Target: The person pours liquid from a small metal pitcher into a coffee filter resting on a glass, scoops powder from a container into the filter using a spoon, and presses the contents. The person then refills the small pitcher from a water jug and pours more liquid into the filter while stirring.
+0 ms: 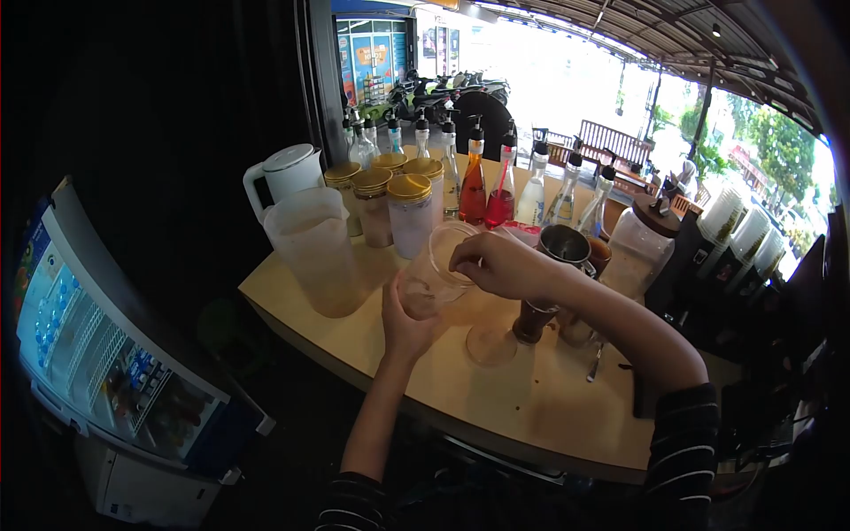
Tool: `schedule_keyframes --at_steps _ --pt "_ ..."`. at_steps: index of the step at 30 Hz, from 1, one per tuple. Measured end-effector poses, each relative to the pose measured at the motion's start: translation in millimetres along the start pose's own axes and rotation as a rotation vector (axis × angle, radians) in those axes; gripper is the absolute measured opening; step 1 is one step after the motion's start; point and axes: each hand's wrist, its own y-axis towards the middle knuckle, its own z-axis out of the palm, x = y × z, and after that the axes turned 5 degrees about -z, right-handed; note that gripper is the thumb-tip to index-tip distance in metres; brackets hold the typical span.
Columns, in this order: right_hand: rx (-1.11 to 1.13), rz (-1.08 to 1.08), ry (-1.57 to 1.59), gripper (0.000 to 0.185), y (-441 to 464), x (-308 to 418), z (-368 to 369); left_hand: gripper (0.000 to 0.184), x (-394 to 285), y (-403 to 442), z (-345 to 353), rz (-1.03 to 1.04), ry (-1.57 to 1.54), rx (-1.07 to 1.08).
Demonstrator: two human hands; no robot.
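Observation:
My left hand (410, 326) is wrapped round the lower part of a clear plastic jar (425, 280), which it holds tilted above the counter. At the jar's round mouth is my right hand (506, 265), its fingers curled and pressed together at the opening. Whatever they pinch, if anything, is hidden. A clear round disc (491, 345), perhaps a lid, lies on the counter below my right hand. Beyond my right wrist stands a metal cup (567, 244), and under it a brown-tinted vessel (529, 324). A small spoon (596, 363) lies to the right.
On the wooden counter (460, 416) stand a cloudy plastic pitcher (312, 252), a white kettle (292, 173) and several gold-lidded jars (411, 212). Pump bottles (474, 186) line the back. At right are a glass dispenser (639, 239) and stacked cups (722, 215); a fridge (115, 345) is at left.

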Motion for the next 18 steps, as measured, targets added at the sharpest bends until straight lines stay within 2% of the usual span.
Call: schedule_keyframes --at_steps 1,3,4,6,7,9,12,18 --pt "0.005 -0.001 0.0 0.018 8 -4 0 0.09 2 0 -1 0.018 0.023 0.035" --pt "0.273 0.157 -0.08 0.02 25 -19 4 0.091 3 0 -2 0.028 0.053 0.002" --pt "0.277 0.155 -0.083 0.02 34 -27 9 0.092 2 1 -2 0.044 0.086 -0.027" --pt "0.54 0.117 -0.366 0.025 48 -35 21 0.092 0 3 -2 0.068 0.099 -0.001" --pt "0.546 0.113 -0.363 0.025 49 -36 24 0.092 0 2 -3 0.093 0.113 0.025" --pt "0.586 -0.144 -0.469 0.027 52 -37 29 0.092 0 2 -3 0.086 0.132 0.032" --pt "0.614 -0.079 -0.432 0.027 62 -83 62 0.091 -2 2 -5 0.078 0.122 0.075" --pt "0.658 -0.093 -0.483 0.024 57 -83 73 0.091 0 5 -7 0.129 0.127 0.09"
